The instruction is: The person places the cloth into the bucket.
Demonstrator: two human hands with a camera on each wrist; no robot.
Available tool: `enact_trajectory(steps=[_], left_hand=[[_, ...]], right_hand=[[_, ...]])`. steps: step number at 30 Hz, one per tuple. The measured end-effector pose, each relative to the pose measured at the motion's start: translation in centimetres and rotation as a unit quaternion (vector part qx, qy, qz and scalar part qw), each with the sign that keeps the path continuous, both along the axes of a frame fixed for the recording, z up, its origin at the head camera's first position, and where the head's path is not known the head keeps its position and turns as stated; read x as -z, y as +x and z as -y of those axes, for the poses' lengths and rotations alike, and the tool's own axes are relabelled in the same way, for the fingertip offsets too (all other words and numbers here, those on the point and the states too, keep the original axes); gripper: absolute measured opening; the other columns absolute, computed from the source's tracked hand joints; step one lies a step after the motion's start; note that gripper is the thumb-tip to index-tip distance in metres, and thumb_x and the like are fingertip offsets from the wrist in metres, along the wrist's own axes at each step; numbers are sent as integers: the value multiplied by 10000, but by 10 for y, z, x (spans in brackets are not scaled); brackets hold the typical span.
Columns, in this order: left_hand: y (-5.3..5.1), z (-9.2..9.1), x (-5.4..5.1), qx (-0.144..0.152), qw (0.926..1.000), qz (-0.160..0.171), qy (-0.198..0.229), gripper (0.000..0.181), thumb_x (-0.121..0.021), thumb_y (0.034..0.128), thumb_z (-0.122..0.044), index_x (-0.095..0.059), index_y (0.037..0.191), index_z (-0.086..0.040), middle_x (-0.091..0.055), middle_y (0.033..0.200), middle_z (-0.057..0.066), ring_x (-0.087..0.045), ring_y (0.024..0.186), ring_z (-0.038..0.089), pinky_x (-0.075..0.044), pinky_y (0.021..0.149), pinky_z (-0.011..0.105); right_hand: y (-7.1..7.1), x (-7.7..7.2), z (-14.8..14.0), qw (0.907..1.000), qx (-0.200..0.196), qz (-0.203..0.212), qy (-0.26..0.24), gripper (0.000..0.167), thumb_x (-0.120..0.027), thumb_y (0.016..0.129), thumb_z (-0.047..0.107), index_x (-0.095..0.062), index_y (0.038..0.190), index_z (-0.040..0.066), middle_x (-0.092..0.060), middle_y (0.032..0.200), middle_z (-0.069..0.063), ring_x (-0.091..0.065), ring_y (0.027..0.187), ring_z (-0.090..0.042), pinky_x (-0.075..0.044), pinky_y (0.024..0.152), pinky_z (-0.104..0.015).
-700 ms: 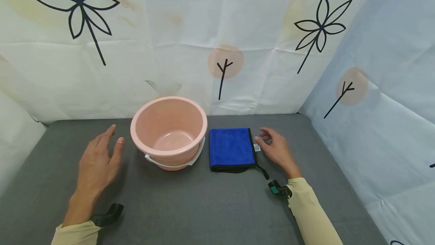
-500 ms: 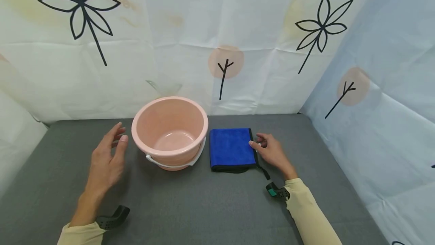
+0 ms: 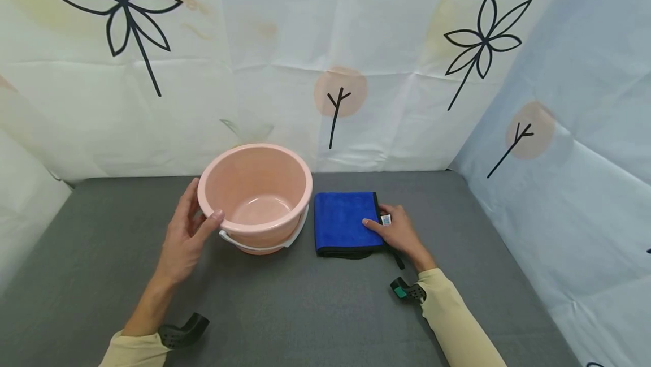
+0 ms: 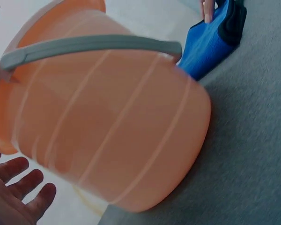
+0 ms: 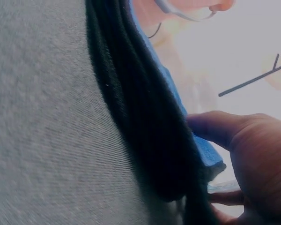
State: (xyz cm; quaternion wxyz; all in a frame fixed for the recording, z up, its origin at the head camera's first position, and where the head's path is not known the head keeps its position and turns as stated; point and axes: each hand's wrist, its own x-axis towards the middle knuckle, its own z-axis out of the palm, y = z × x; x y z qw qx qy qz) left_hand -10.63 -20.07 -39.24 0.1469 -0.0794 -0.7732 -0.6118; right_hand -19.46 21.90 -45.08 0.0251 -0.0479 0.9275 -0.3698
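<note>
A pink bucket (image 3: 254,186) stands upright, its white handle (image 3: 261,249) hanging down at the front. My left hand (image 3: 183,242) is at its left rim, thumb over the front of the rim. In the left wrist view its fingers (image 4: 25,185) are spread and apart from the bucket wall. A folded blue towel (image 3: 343,223) with black edging lies right of the bucket. My right hand (image 3: 399,234) holds its right edge, thumb on top and the other fingers at the edge; their tips are partly hidden. In the right wrist view the thumb (image 5: 215,126) presses the blue top.
Both things stand on a grey cloth-covered table (image 3: 305,310). A white patterned curtain (image 3: 274,44) hangs right behind the bucket, and a bluish one (image 3: 574,197) closes the right side. A black strap (image 3: 399,260) trails from the towel's near right corner.
My left hand has moved right and reached the bucket's rim. The right hand has moved left, its thumb now farther onto the towel. Bucket and towel have stayed in place.
</note>
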Motion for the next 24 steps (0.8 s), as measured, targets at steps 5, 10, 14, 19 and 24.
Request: enact_trajectory(steps=[5, 10, 14, 19, 24], left_hand=[[0, -1, -3, -35, 9999, 147, -66, 797, -629, 1004, -76, -158, 1639, -175, -235, 1663, 108, -296, 1488, 328, -362, 1050, 131], [1, 0, -4, -4, 9995, 283, -160, 799, -628, 1015, -121, -141, 1643, -212, -231, 1667, 94, -299, 1485, 335, -359, 1044, 121], [2, 2, -4, 36, 9995, 282, -159, 797, -627, 1015, -116, -146, 1641, -223, -234, 1666, 93, -304, 1481, 335, -360, 1045, 120], [1, 3, -3, 68, 9995, 240, -177, 797, -628, 1013, -102, -151, 1641, -222, -246, 1659, 108, -326, 1468, 332, -375, 1026, 109], [0, 3, -2, 108, 9996, 213, -170, 798, -626, 1013, -95, -150, 1641, -224, -249, 1657, 112, -337, 1460, 324, -380, 1021, 109]], right_hand=[[2, 0, 2, 9999, -9, 123, 111, 743, -740, 910, 352, -483, 1435, -107, -477, 1283, -300, -431, 1229, -452, -331, 1055, -614], [3, 0, 4, 9997, 31, 250, -44, 718, -746, 911, 321, -488, 1420, -115, -482, 1311, -305, -431, 1256, -458, -332, 1073, -612], [3, 0, 7, 9996, -11, 200, -212, 665, -743, 914, 260, -501, 1382, -146, -511, 1328, -337, -476, 1260, -475, -377, 1061, -602], [3, -2, 12, 9997, -161, 170, 40, 753, -752, 903, 330, -463, 1427, -127, -494, 1368, -336, -436, 1302, -490, -321, 1089, -639], [5, -1, 13, 9994, -85, 330, 55, 812, -765, 888, 377, -439, 1455, -104, -469, 1365, -315, -390, 1311, -481, -256, 1102, -668]])
